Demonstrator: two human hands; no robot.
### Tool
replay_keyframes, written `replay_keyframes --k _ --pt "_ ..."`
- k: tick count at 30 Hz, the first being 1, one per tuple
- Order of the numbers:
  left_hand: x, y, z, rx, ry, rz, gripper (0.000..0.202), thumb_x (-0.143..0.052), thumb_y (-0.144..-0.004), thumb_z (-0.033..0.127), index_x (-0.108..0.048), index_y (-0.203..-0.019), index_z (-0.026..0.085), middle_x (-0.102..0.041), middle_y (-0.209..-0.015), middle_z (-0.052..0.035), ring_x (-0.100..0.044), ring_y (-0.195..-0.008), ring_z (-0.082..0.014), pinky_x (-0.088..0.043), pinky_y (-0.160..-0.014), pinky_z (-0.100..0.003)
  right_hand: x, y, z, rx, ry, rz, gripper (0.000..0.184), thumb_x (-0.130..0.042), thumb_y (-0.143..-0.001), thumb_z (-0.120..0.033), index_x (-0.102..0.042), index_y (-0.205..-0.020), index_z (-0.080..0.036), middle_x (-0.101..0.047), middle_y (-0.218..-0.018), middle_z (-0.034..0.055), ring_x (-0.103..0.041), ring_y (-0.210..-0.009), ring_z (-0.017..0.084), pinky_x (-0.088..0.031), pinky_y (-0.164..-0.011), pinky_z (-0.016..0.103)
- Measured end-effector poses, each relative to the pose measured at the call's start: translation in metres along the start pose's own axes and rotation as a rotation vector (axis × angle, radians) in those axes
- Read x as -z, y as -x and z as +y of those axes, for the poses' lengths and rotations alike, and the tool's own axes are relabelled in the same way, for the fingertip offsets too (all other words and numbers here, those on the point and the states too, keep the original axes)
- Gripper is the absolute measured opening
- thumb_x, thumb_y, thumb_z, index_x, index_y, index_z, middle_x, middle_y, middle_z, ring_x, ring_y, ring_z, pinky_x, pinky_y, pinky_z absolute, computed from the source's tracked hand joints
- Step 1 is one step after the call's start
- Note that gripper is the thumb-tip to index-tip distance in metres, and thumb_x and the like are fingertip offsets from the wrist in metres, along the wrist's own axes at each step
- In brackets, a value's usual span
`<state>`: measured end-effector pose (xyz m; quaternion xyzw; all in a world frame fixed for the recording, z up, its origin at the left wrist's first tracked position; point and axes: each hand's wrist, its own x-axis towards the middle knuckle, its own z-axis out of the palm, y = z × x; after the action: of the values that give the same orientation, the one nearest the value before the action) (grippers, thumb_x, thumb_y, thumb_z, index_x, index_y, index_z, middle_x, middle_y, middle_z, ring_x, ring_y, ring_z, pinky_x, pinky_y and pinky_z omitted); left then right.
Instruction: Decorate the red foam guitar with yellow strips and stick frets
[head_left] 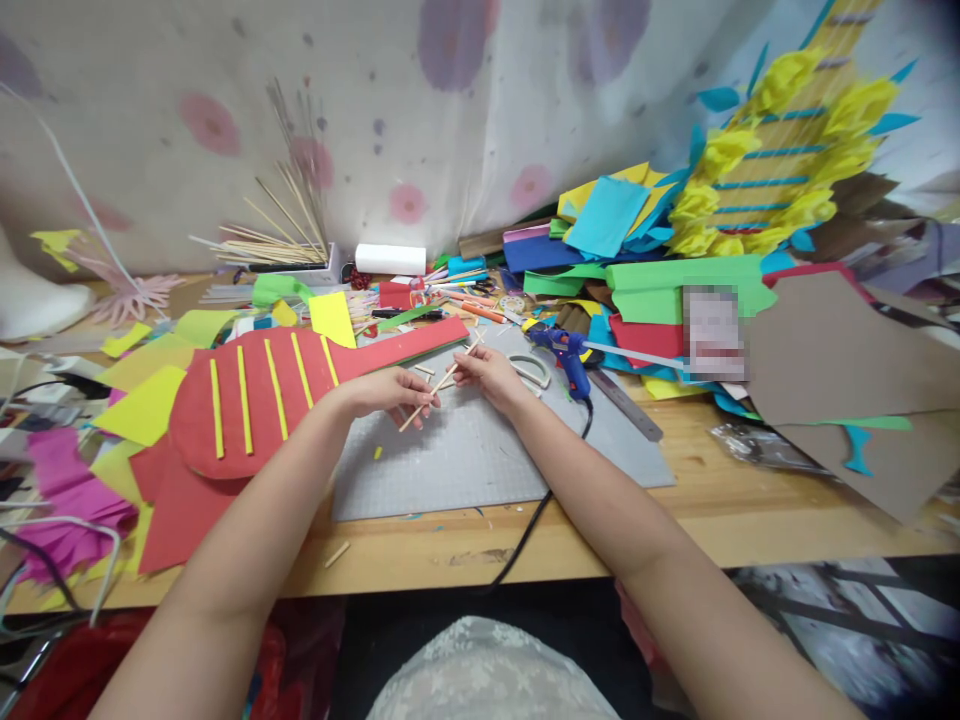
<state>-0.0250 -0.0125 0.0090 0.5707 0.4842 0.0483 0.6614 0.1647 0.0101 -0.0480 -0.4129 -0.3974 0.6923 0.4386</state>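
Head view gives me the wooden table (750, 520) heaped with coloured paper, then the grey cutting mat (480, 460) at its near middle. A red guitar-shaped cutout (247, 420) with yellow strips lies to the left, and a blue glue gun (568, 358) sits at the mat's far right. Over the mat's far edge I see the left hand (386, 392) and right hand (487, 375) both pinching one thin wooden stick (439, 385). Its long axis runs near-left to far-right, with the left hand on the near end and the right on the far end.
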Motion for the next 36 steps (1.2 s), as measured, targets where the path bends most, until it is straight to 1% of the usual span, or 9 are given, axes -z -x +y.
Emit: replay_keyframes --k 5,8,13,16,19,22,28,33,36 --pt "0.011 0.012 -0.006 0.002 0.041 -0.025 0.036 -0.067 -0.068 0.039 -0.065 -0.096 0.017 -0.064 -0.076 -0.0029 -0.052 -0.051 -0.0061 -0.036 -0.045 -0.018 0.005 -0.006 -0.003 0.087 -0.076 0.143 0.031 -0.073 -0.063 -0.027 -0.045 -0.076 -0.019 -0.065 -0.065 -0.0027 -0.057 -0.051 0.006 -0.05 -0.052 0.018" --pt "0.018 0.02 -0.01 -0.066 0.06 0.163 0.032 -0.067 -0.066 0.035 -0.067 -0.091 0.016 -0.062 -0.071 -0.002 -0.045 -0.047 -0.0043 -0.028 -0.041 -0.017 0.011 -0.01 -0.004 0.18 -0.002 0.235 0.037 -0.072 -0.062 -0.033 -0.039 -0.076 -0.022 -0.062 -0.062 -0.0051 -0.058 -0.053 0.009 -0.05 -0.056 0.023" --pt "0.031 0.032 0.004 -0.103 -0.105 0.587 0.019 -0.064 -0.062 0.031 -0.069 -0.073 0.017 -0.06 -0.06 -0.0009 -0.041 -0.048 -0.0072 -0.028 -0.044 -0.021 0.01 0.003 -0.018 0.429 0.85 0.082 0.026 -0.066 -0.067 -0.035 -0.045 -0.063 -0.019 -0.06 -0.073 0.0001 -0.057 -0.076 0.014 -0.044 -0.072 0.028" --pt "0.031 0.027 0.018 -0.049 -0.338 0.482 0.012 -0.064 -0.059 0.027 -0.07 -0.062 0.018 -0.063 -0.058 -0.0007 -0.049 -0.055 -0.0114 -0.035 -0.051 -0.023 -0.009 0.021 -0.024 0.51 1.332 -0.014 0.024 -0.063 -0.073 -0.039 -0.054 -0.081 -0.019 -0.063 -0.079 0.0034 -0.056 -0.083 0.018 -0.039 -0.075 0.029" --pt "0.025 0.012 0.026 -0.041 -0.493 0.408 0.009 -0.063 -0.057 0.022 -0.07 -0.059 0.019 -0.064 -0.057 0.0002 -0.056 -0.062 -0.0148 -0.04 -0.06 -0.024 -0.029 0.031 -0.02 0.453 1.496 -0.142 0.026 -0.051 -0.084 -0.038 -0.052 -0.104 -0.021 -0.066 -0.086 0.0038 -0.057 -0.079 0.016 -0.035 -0.068 0.025" --pt "0.022 -0.003 0.023 -0.111 -0.486 0.454 0.019 -0.064 -0.057 0.024 -0.072 -0.073 0.017 -0.067 -0.065 -0.0003 -0.059 -0.068 -0.0163 -0.044 -0.066 -0.025 -0.033 0.028 -0.012 0.46 1.5 -0.17 0.022 -0.041 -0.09 -0.035 -0.056 -0.095 -0.02 -0.065 -0.096 0.0051 -0.057 -0.085 0.015 -0.034 -0.068 0.024" --pt "0.043 -0.012 0.008 -0.203 -0.6 1.022 0.051 -0.056 -0.071 0.043 -0.059 -0.113 0.014 -0.063 -0.11 -0.0102 -0.06 -0.09 -0.0208 -0.045 -0.078 -0.03 -0.006 0.009 -0.007 0.347 1.282 0.175 0.028 -0.033 -0.091 -0.032 -0.058 -0.093 -0.019 -0.065 -0.088 0.0039 -0.057 -0.079 0.015 -0.034 -0.067 0.024" --pt "0.051 -0.022 -0.002 -0.04 -0.959 0.769 0.066 -0.066 -0.062 0.046 -0.054 -0.12 0.016 -0.059 -0.117 -0.0125 -0.053 -0.107 -0.0285 -0.042 -0.087 -0.034 0.008 0.004 -0.006 0.237 1.17 0.292 0.026 -0.036 -0.089 -0.029 -0.059 -0.096 -0.02 -0.066 -0.086 0.0037 -0.058 -0.079 0.017 -0.036 -0.068 0.024" --pt "0.048 -0.026 -0.004 0.03 -1.026 0.748 0.062 -0.064 -0.065 0.044 -0.053 -0.121 0.019 -0.058 -0.118 -0.0115 -0.054 -0.107 -0.0286 -0.043 -0.085 -0.034 0.006 0.006 -0.003 0.237 1.16 0.308 0.025 -0.039 -0.087 -0.027 -0.056 -0.105 -0.021 -0.066 -0.083 0.0024 -0.058 -0.074 0.016 -0.037 -0.067 0.025"
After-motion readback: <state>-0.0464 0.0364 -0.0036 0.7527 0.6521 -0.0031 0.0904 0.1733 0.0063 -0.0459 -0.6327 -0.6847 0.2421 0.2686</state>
